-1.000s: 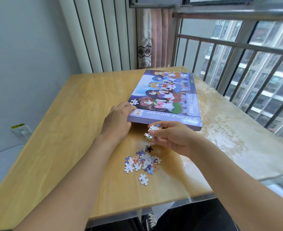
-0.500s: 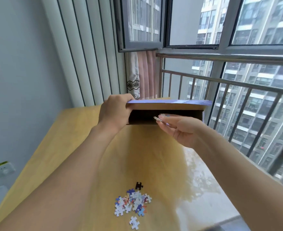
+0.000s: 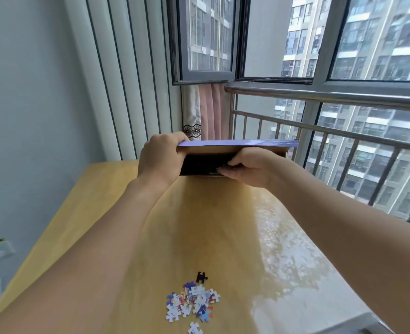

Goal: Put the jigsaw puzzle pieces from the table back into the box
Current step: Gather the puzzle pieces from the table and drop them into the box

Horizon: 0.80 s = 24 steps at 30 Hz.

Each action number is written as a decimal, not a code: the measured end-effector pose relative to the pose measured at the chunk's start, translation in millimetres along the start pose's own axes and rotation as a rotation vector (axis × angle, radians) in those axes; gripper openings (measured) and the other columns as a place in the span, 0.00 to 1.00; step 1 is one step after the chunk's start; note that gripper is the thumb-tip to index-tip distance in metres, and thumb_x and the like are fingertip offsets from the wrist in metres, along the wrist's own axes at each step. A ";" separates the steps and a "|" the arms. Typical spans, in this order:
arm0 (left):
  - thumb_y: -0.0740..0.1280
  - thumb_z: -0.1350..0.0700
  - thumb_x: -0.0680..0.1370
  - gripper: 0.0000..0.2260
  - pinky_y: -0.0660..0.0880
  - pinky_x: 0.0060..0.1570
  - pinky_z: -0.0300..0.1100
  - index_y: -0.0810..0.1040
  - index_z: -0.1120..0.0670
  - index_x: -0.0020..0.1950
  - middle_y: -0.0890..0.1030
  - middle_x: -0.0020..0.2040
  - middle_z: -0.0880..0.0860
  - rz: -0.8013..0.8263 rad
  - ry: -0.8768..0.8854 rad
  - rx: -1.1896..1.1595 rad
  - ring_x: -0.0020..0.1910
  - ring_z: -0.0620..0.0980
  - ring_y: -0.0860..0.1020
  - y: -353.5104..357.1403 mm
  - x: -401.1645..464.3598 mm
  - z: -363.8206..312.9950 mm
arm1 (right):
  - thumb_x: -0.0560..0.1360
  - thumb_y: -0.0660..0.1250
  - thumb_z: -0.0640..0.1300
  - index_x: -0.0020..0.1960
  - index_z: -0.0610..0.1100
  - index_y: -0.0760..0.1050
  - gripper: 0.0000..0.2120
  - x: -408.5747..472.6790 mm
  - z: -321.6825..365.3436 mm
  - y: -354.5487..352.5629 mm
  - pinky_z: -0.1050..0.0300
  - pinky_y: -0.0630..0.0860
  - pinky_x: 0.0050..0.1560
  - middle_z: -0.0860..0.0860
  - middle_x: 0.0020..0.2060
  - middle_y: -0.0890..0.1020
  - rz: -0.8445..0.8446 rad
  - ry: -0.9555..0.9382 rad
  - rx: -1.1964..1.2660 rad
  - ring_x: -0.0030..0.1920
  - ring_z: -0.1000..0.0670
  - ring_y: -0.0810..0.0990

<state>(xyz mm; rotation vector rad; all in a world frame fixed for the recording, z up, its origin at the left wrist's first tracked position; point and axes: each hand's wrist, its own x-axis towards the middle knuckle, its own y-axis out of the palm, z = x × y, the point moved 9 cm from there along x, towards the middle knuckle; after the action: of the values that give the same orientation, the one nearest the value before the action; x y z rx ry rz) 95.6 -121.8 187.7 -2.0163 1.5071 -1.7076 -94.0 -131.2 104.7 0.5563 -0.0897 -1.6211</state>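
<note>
1. Head view, the grip: the left hand (image 3: 161, 157) curls round the near-left corner of the box lid (image 3: 237, 142), thumb side on top, propping it up so a dark gap shows below. The right hand (image 3: 246, 168) reaches into that gap with fingers bent. It probably has a few pieces pinched, but the shadow hides the fingertips, so I cannot tell what it holds.

2. Head view, where things lie: the box (image 3: 199, 165) sits at the far end of the table (image 3: 90, 201). The remaining puzzle pieces (image 3: 193, 303) lie in a loose heap at the near edge, well apart from the box, with one dark piece (image 3: 201, 277) just beyond the heap and one pale stray piece (image 3: 194, 328) nearer the person.

3. Handling, as a judgement: the pieces are thin, light, stiff card with knobbed outlines. They should slide on the glossy tabletop, so scooping or pinching several from the heap's edge suits better than single picks. The lid is thin cardboard that bends easily, so it is best held at the corner.

4. Materials: smooth, reflective pale wood table; purple printed lid with a plain brown underside.
</note>
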 end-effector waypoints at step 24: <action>0.65 0.59 0.75 0.13 0.76 0.47 0.49 0.82 0.47 0.57 0.83 0.54 0.50 0.238 -0.203 0.042 0.51 0.59 0.79 57.1 -154.1 82.7 | 0.76 0.73 0.43 0.61 0.43 0.82 0.14 -59.2 -172.4 12.0 0.58 0.71 0.54 0.46 0.53 0.81 0.495 -0.597 -1.672 0.53 0.47 0.78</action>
<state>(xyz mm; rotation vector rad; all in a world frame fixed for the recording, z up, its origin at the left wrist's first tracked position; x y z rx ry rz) 145.1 -81.5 15.2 -1.8390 1.5561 -1.3886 -12.3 -30.8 -24.2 -1.1453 0.6008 -0.8508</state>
